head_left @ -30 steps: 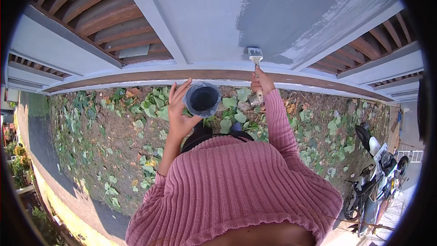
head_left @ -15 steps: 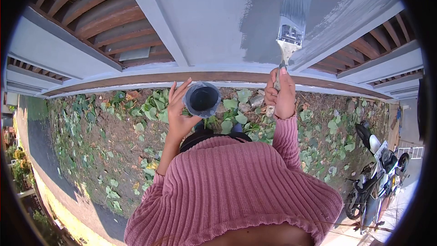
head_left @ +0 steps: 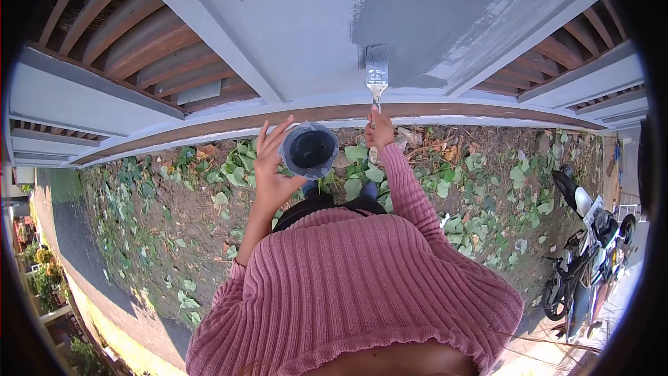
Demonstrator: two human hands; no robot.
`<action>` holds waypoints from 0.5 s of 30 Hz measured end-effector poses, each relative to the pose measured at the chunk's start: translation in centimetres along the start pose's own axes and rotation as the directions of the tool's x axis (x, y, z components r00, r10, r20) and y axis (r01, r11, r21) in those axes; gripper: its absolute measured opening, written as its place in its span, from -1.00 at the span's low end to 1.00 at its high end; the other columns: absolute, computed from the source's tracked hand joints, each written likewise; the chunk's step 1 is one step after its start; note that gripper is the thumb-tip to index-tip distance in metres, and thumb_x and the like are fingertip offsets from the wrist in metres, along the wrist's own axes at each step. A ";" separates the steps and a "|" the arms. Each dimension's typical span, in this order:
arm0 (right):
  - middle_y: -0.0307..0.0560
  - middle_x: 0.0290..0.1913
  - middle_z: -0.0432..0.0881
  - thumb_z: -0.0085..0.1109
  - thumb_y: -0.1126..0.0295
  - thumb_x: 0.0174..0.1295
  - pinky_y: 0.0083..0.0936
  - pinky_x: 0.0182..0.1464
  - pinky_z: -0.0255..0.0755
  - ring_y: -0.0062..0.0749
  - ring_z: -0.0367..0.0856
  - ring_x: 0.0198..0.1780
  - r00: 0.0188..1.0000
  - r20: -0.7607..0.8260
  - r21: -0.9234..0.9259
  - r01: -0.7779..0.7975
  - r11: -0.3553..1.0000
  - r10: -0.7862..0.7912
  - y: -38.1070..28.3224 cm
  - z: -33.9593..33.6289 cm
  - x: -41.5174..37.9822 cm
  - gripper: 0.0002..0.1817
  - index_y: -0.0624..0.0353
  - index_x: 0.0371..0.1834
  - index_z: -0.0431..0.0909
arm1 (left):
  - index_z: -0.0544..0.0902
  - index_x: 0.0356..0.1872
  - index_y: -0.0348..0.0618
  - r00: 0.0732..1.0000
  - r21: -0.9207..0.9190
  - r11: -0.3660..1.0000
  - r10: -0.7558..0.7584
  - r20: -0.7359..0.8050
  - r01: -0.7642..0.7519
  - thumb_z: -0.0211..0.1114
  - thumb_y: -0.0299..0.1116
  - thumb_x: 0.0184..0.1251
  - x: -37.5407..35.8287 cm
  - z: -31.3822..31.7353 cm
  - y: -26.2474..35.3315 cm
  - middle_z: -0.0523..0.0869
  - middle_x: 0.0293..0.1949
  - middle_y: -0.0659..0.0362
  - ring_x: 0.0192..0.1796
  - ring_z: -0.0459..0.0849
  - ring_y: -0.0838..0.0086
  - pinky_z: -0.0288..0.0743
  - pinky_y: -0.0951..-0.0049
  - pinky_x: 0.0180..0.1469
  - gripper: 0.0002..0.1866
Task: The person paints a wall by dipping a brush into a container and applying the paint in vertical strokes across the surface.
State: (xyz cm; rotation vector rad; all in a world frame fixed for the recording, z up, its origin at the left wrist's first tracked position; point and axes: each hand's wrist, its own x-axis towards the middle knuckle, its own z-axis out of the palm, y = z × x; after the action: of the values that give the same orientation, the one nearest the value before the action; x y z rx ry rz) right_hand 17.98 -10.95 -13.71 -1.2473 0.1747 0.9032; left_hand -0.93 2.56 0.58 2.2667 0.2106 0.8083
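Note:
My left hand (head_left: 270, 166) is closed around the side of a paint cup (head_left: 325, 169), its rim smeared grey and dark grey paint inside. In my right hand (head_left: 380, 130) is a paintbrush (head_left: 377, 78), gripped by its handle with the bristles pointing away from me. The bristle tips touch the wall panel (head_left: 306, 28) near the lower left edge of a darker grey painted patch (head_left: 431, 21). Lighter grey shows to the left of that patch, and streaky strokes run along its right side.
Slatted brown vents (head_left: 153, 42) flank the panel. A brown ledge (head_left: 306, 114) runs along the wall's foot. Leafy plants (head_left: 240, 163) and bare soil (head_left: 160, 202) lie around my feet. A motorcycle (head_left: 584, 251) is parked at the right.
The paintbrush in my right hand has moved left and down the panel, to the lower left of the darker patch. My left hand holds the cup in nearly the same place.

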 end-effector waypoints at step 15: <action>-0.30 -0.79 0.10 -0.12 -0.08 0.19 -0.59 -0.77 -0.16 -0.64 -0.09 -0.83 0.915 -0.049 0.014 -0.401 0.916 0.401 7.9 -5.1 7.0 -0.58 0.04 -0.53 0.20 | 0.66 -0.27 -0.16 0.998 0.017 0.997 -0.069 -0.002 0.069 0.44 -0.21 -0.27 -1.5 -0.5 1.4 0.61 -0.08 0.03 0.15 0.46 0.23 0.00 0.05 0.30 -0.57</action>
State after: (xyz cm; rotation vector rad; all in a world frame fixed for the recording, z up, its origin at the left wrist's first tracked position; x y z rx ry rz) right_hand 19.06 -11.69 -25.35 -1.2532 0.4876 1.2227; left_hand -2.57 1.29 1.03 2.2621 0.2961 0.7740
